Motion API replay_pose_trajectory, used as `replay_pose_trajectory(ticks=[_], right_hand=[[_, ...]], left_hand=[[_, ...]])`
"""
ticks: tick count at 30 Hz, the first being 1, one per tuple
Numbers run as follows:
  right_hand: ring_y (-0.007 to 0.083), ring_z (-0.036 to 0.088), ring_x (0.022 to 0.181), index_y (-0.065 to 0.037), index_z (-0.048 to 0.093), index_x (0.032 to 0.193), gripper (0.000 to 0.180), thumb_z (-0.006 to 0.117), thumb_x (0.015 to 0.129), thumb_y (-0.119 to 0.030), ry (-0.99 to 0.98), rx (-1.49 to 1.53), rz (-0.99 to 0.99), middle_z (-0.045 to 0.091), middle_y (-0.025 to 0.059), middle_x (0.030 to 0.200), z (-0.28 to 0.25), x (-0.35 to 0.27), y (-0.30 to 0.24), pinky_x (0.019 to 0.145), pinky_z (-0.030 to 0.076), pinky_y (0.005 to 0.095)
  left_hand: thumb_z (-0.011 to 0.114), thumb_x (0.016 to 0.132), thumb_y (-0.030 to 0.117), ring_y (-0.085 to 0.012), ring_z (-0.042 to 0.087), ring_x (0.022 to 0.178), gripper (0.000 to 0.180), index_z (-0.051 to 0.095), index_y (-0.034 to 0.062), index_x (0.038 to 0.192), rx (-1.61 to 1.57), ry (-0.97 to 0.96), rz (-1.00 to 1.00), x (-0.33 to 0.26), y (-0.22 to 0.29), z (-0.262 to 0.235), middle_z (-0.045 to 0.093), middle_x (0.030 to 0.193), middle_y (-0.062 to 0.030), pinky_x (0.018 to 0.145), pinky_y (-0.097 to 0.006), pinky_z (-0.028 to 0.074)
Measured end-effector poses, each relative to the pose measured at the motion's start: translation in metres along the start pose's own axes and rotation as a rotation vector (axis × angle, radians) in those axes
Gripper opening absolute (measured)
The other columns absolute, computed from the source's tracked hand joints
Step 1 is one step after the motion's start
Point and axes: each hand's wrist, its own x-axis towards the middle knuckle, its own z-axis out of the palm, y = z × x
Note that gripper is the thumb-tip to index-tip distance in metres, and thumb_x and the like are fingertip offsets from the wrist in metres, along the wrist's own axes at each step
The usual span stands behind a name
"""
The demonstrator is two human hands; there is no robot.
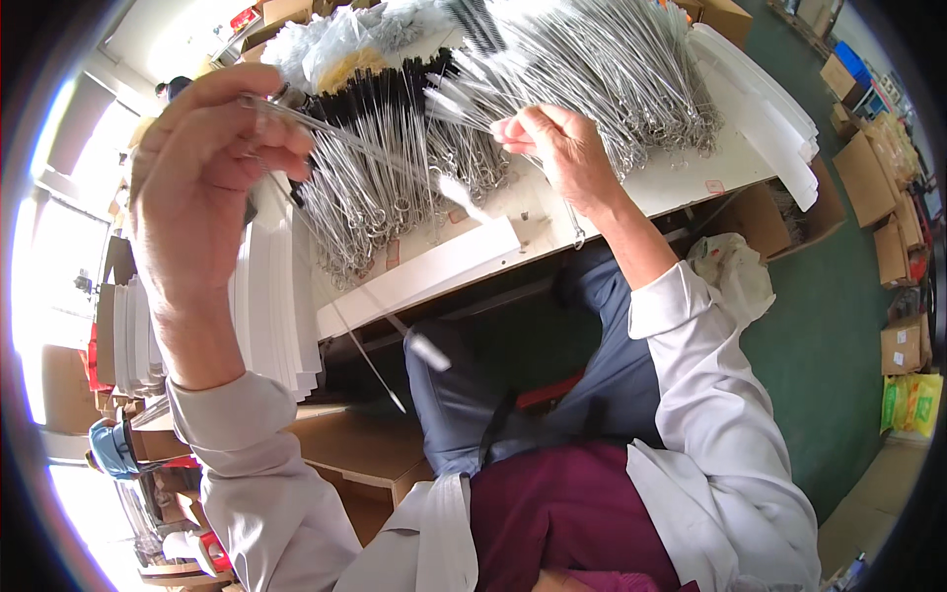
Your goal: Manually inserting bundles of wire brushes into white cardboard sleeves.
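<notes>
My left hand (202, 168) is raised at the left with its fingers closed around the ends of several thin wire brushes. Their shafts fan out to the right and downward, and one ends in a white bristle tip (429, 352) over my lap. Above the table's front edge, my right hand (564, 148) pinches another wire brush. Its small wire loop (579, 238) hangs below the fingers, and pale bristles show to their left. Behind both hands lie heaps of wire brushes (612, 74), with black-bristled ones (404, 84) toward the left.
The white table (656, 202) has a white strip (434, 271) along its front edge. Clear plastic bags (340, 37) lie at the back. White stacked sheets (266, 306) stand at the left, a cardboard box (360, 444) below. A plastic bag (735, 276) hangs right of my knees.
</notes>
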Motion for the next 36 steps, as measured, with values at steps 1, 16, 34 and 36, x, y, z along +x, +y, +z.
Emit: replay_pose_trajectory(ticks=[1,16,34,36], right_hand=[[0.0242,0.073,0.101,0.003,0.066,0.095,0.034,0.05,0.11,-0.022,-0.107,0.069,-0.02,0.074,0.0184,0.106,0.008,-0.002,-0.013,0.093,0.06,0.0367],[0.0287,0.074,0.1,0.005,0.063,0.103,0.036,0.044,0.112,-0.024,-0.677,0.517,0.23,0.073,0.0207,0.105,0.056,-0.051,-0.048,0.094,0.059,0.0386],[0.0122,0.061,0.054,0.0,0.065,0.101,0.035,0.049,0.11,-0.03,-0.52,0.237,0.55,0.067,0.0072,0.073,0.014,-0.141,-0.011,0.05,0.05,0.0247],[0.008,0.053,0.053,-0.001,0.067,0.102,0.035,0.05,0.111,-0.03,-0.52,0.177,0.572,0.063,0.0037,0.07,0.011,-0.146,-0.014,0.049,0.043,0.0234]], left_hand=[[0.046,0.097,0.005,-0.0235,0.072,0.078,0.032,0.067,-0.0114,0.114,0.017,0.007,-0.044,-0.005,0.002,0.009,0.072,0.089,-0.0156,0.071,-0.032,0.059],[0.054,0.096,-0.006,-0.0114,0.066,0.09,0.029,0.068,-0.005,0.121,0.513,-0.24,-0.027,-0.032,0.003,0.059,0.071,0.098,-0.0065,0.083,-0.027,0.052],[0.061,0.097,0.004,-0.0097,0.065,0.07,0.01,0.066,-0.0036,0.1,0.546,0.005,-0.269,-0.056,-0.095,0.02,0.069,0.077,-0.0057,0.064,-0.025,0.053],[0.063,0.097,0.006,-0.0112,0.066,0.067,0.011,0.065,-0.0052,0.095,0.379,-0.041,-0.403,-0.057,-0.101,0.021,0.069,0.074,-0.008,0.062,-0.025,0.054]])
